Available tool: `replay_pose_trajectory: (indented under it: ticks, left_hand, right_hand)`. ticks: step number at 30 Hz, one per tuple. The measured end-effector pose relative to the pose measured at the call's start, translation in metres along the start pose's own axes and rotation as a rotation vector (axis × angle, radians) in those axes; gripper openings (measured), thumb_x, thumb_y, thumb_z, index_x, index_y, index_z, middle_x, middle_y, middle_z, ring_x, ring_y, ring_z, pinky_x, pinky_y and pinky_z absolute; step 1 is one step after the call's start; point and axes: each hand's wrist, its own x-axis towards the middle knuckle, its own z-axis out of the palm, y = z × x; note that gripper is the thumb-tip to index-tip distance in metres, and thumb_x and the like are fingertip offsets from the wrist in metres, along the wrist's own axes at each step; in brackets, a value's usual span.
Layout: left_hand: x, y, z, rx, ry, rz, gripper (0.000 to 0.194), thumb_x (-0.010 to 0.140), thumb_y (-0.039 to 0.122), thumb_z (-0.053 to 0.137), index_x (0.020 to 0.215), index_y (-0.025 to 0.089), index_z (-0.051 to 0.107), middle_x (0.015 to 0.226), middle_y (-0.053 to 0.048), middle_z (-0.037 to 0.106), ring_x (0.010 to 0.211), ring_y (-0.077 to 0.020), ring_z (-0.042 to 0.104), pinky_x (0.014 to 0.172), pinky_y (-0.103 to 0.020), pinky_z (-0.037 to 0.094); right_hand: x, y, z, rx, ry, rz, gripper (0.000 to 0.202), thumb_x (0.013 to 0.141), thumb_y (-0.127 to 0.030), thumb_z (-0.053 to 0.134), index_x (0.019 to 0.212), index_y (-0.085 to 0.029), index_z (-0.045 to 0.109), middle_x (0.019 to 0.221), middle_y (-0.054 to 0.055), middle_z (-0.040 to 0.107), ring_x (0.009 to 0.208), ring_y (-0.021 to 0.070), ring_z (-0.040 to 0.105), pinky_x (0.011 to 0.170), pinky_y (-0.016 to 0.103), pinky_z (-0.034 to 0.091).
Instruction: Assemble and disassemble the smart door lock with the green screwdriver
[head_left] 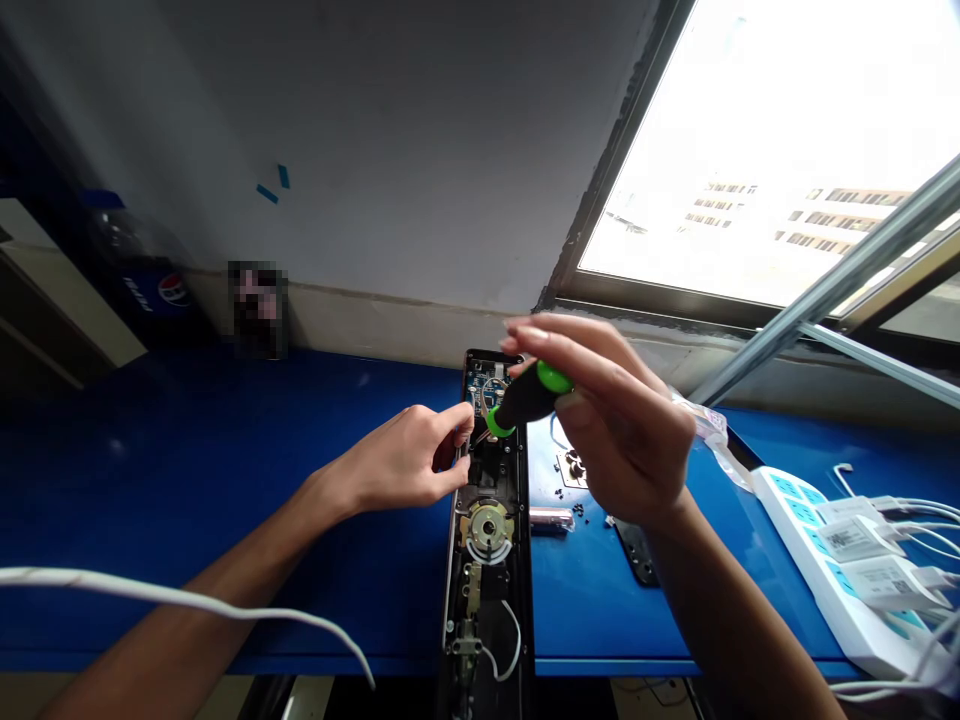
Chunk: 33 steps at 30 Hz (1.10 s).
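A long, narrow black housing (489,480) lies open, its near end reaching past the table's front edge. Inside it are a blue circuit board (480,385) at the far end, a round metal part (488,527) and white wires. My left hand (409,452) is closed at the housing's left edge, thumb and forefinger gripping it close to the screwdriver's shaft. My right hand (626,410) holds a green and black screwdriver (529,395) by its handle, tilted, with its shaft pointing down-left into the housing below the board. The exact spot its tip touches is hard to see.
Small black screws (578,510) lie on the blue table (330,400) right of the housing, near a black plate (637,555). A white power strip (817,570) with plugged chargers stands at the right. A white cable (187,598) crosses the left foreground. A Pepsi bottle (150,270) stands back left.
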Motion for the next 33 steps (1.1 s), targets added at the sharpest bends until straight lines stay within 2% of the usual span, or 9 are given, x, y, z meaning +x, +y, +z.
replay_pose_trajectory:
  ticks: [3,7,9,13,18,22,24,29,33]
  left_hand:
    - [0.0003,0.0006,0.0003,-0.001,-0.007,0.000,0.007,0.089,0.024,0.061,0.087,0.022,0.054,0.067,0.004,0.060,0.055,-0.0124,0.052,0.052,-0.028,0.033]
    - [0.0006,0.0011,0.0005,0.006,-0.002,0.007,0.007,0.089,0.023,0.060,0.089,0.022,0.054,0.064,0.005,0.056,0.052,-0.0117,0.048,0.051,-0.028,0.032]
    - [0.0006,0.0004,0.0008,0.014,-0.002,0.005,0.009,0.089,0.023,0.061,0.087,0.022,0.052,0.064,0.005,0.056,0.052,-0.0114,0.047,0.051,-0.028,0.032]
    - [0.0004,-0.0009,0.0012,0.018,-0.015,-0.008,0.009,0.090,0.024,0.060,0.086,0.022,0.052,0.068,0.004,0.061,0.056,-0.0123,0.053,0.054,-0.028,0.035]
    - [0.0002,0.0010,-0.0001,0.017,-0.025,-0.023,0.006,0.091,0.026,0.059,0.091,0.022,0.054,0.066,0.005,0.059,0.054,-0.0120,0.050,0.052,-0.028,0.033]
    - [0.0010,0.0012,0.0001,0.022,-0.015,-0.033,0.011,0.089,0.024,0.061,0.085,0.022,0.050,0.067,0.005,0.059,0.056,-0.0121,0.052,0.055,-0.028,0.035]
    - [0.0011,0.0008,0.0004,0.019,-0.016,-0.036,0.010,0.088,0.024,0.061,0.086,0.022,0.052,0.068,0.004,0.061,0.056,-0.0124,0.053,0.056,-0.028,0.036]
    - [0.0005,0.0017,-0.0004,0.023,-0.025,-0.033,0.006,0.089,0.025,0.060,0.091,0.022,0.055,0.065,0.005,0.057,0.054,-0.0119,0.049,0.052,-0.027,0.033]
    - [0.0002,0.0017,-0.0004,0.023,-0.010,-0.035,0.009,0.089,0.023,0.060,0.086,0.022,0.051,0.067,0.005,0.061,0.055,-0.0119,0.052,0.054,-0.027,0.034]
  right_hand:
    - [-0.0005,0.0006,0.0012,0.084,-0.039,0.027,0.053,0.099,-0.014,0.057,0.147,-0.036,0.059,0.134,0.005,0.071,0.114,0.0265,0.073,0.093,0.048,0.066]
    - [-0.0009,0.0051,0.0005,-0.012,0.083,-0.042,0.050,0.085,-0.024,0.084,0.131,-0.037,0.072,0.108,0.004,0.072,0.090,0.0200,0.072,0.070,0.035,0.067]
    - [-0.0005,0.0053,0.0004,-0.035,0.074,-0.038,0.043,0.091,-0.028,0.078,0.133,-0.036,0.071,0.113,0.005,0.070,0.093,0.0197,0.071,0.073,0.036,0.067]
    - [-0.0002,0.0033,0.0020,0.094,-0.045,0.019,0.050,0.103,-0.014,0.052,0.149,-0.033,0.058,0.138,0.007,0.069,0.115,0.0247,0.072,0.093,0.047,0.066]
    - [-0.0013,0.0051,0.0002,0.015,0.073,-0.037,0.045,0.088,-0.024,0.081,0.131,-0.034,0.073,0.105,0.004,0.072,0.089,0.0200,0.071,0.071,0.036,0.066]
    - [-0.0017,0.0055,-0.0005,0.075,-0.036,0.038,0.048,0.102,-0.020,0.054,0.148,-0.035,0.059,0.131,0.006,0.070,0.110,0.0237,0.071,0.090,0.044,0.065]
    - [-0.0021,0.0058,0.0005,0.165,-0.075,0.063,0.053,0.102,-0.014,0.052,0.151,-0.033,0.055,0.139,0.007,0.068,0.118,0.0259,0.070,0.096,0.048,0.065]
    - [-0.0029,0.0061,0.0005,0.023,0.049,-0.023,0.047,0.085,-0.027,0.084,0.130,-0.036,0.073,0.104,0.003,0.069,0.088,0.0193,0.068,0.068,0.035,0.065]
    - [-0.0019,0.0019,-0.0002,0.063,-0.048,0.043,0.045,0.102,-0.022,0.057,0.146,-0.033,0.061,0.131,0.007,0.067,0.109,0.0228,0.069,0.089,0.043,0.065]
